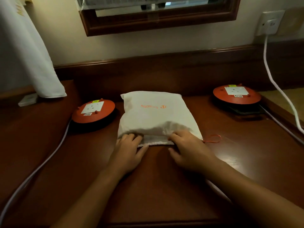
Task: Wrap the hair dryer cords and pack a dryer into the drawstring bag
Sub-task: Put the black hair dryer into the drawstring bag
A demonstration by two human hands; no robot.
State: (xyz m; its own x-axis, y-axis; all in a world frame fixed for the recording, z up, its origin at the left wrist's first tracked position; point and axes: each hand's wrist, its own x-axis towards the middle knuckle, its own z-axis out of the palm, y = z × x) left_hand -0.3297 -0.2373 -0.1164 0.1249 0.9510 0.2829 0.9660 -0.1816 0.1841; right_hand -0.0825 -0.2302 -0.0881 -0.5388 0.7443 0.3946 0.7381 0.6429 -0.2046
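Observation:
A white drawstring bag (154,112) with orange lettering lies bulging on the dark wooden desk (164,186), its gathered mouth toward me. My left hand (128,150) grips the mouth's left corner, fingers curled into the cloth. My right hand (189,148) holds the right side of the mouth, thumb under the hem. An orange drawstring loop (213,139) trails out to the right of the bag. No hair dryer is visible; the bag's contents are hidden.
Two orange cable reels with sockets sit on the desk, one left (93,111) and one right (236,96) of the bag. White cables (278,86) run from a wall socket (269,23) and along the left side. A white curtain (29,51) hangs at far left.

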